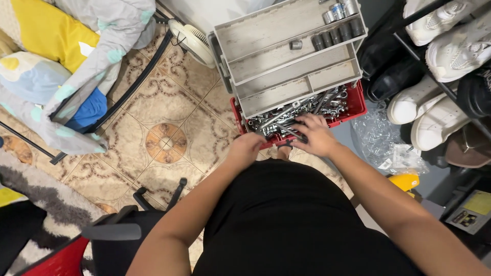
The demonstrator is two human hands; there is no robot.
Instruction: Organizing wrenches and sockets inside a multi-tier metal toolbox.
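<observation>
Now the right hand (318,136) closes on a steel wrench (292,132) in the red metal toolbox (353,102); the left hand (246,149), fist closed, rests at its rim; lifting it free comes next, I think.

Both arms stretch forward, left hand (247,148) curled loosely, right hand (317,135) spread, fingers down, over the red toolbox (358,105).

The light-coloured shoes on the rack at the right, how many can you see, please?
5 at least: two on the upper shelf and three lower or cropped; dark shoes sit beside them and more may be hidden.
</observation>
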